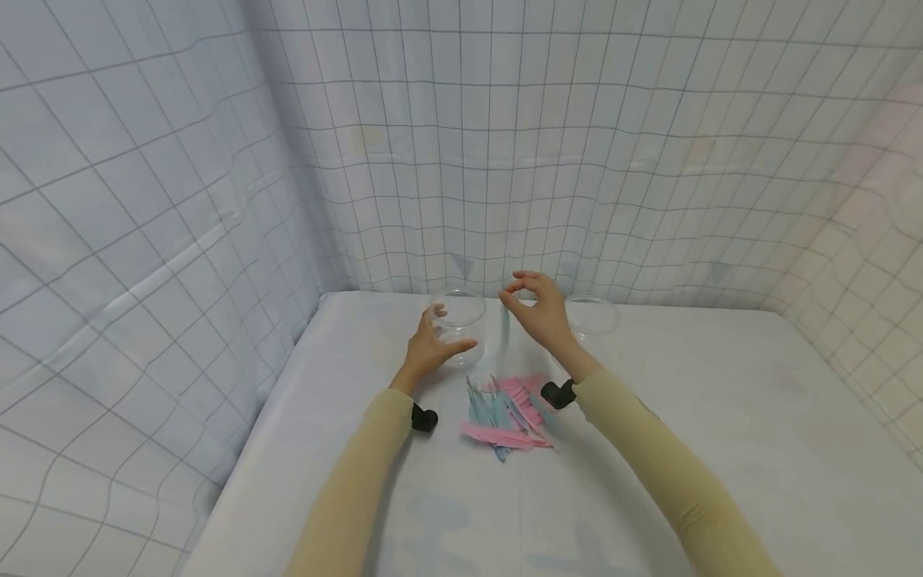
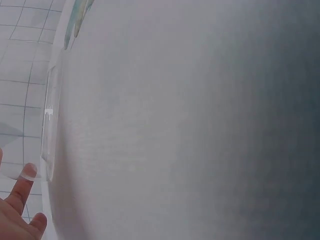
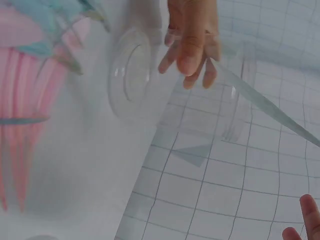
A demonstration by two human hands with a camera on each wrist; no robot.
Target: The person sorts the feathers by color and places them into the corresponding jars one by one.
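My left hand (image 1: 427,350) grips a clear plastic jar (image 1: 470,330) from its left side, thumb in front and fingers around the back. The jar stands upright on the table. Thumb and forefinger of my right hand (image 1: 544,314) pinch a thin pale-blue feather (image 1: 505,327), which hangs down just right of the jar. In the right wrist view this feather (image 3: 272,107) crosses in front of the jar (image 3: 131,80); the pinching fingertips are out of frame there. Pink and blue feathers (image 1: 497,437) lie in a loose pile nearer the body.
A second clear jar (image 1: 593,316) stands behind my right wrist, partly hidden by it. White cloth covers the table (image 1: 721,417). Grid-patterned curtains (image 1: 461,160) hang along the back and both sides.
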